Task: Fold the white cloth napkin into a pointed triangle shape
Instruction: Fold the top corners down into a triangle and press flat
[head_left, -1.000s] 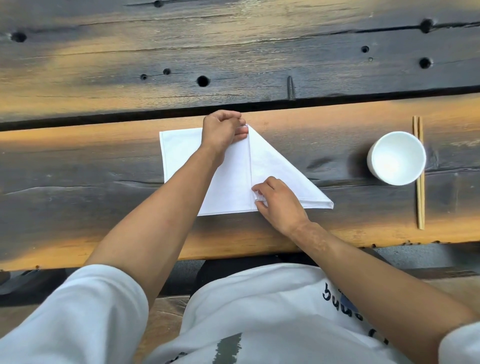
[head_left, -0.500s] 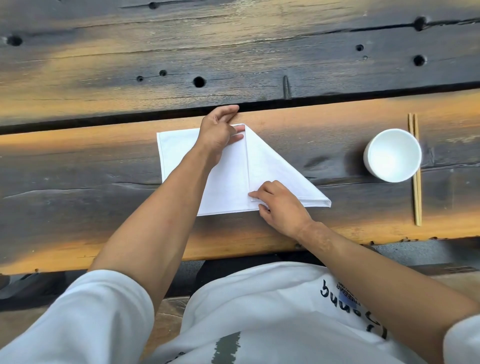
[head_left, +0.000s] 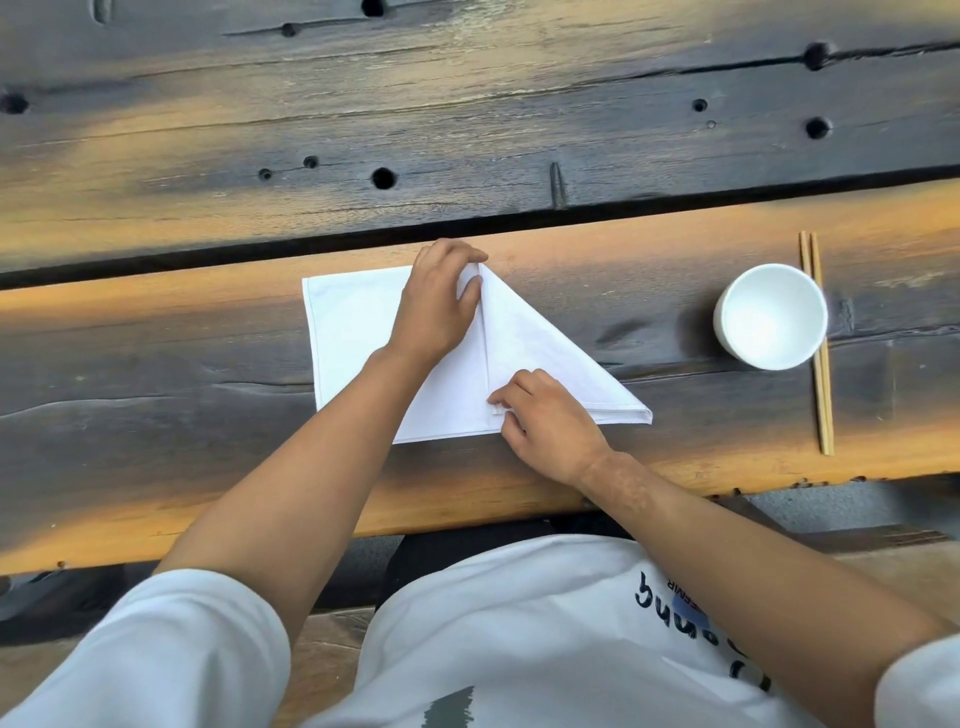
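Seen from above, a person in a white shirt is sitting at a dark, weathered wooden desk (head_left: 675, 457), both bare forearms reaching forward. Nearest, the right hand (head_left: 545, 421) is resting with curled fingers pressing down on the near end of a centre crease in the white cloth napkin (head_left: 358, 332) — pinning it, not gripping it. The napkin is lying flat on the near plank of the desk, just in front of the person, roughly central. Its right half is already folded down into a diagonal flap, forming a sharp point at the near right. Its left half is still an unfolded rectangle, with a thin stitched hem showing along the left edge. The fabric is looking crisp and smooth, with a few layers showing at the near right corner. Farther out, the left hand (head_left: 441, 301) is pinching the far tip of the napkin, where the crease meets the far edge. By my reading, the task is about halfway — the left side is still needing its matching diagonal fold. Well apart to the right, a white cup (head_left: 771, 317) is standing beside a pair of chopsticks (head_left: 818, 353).
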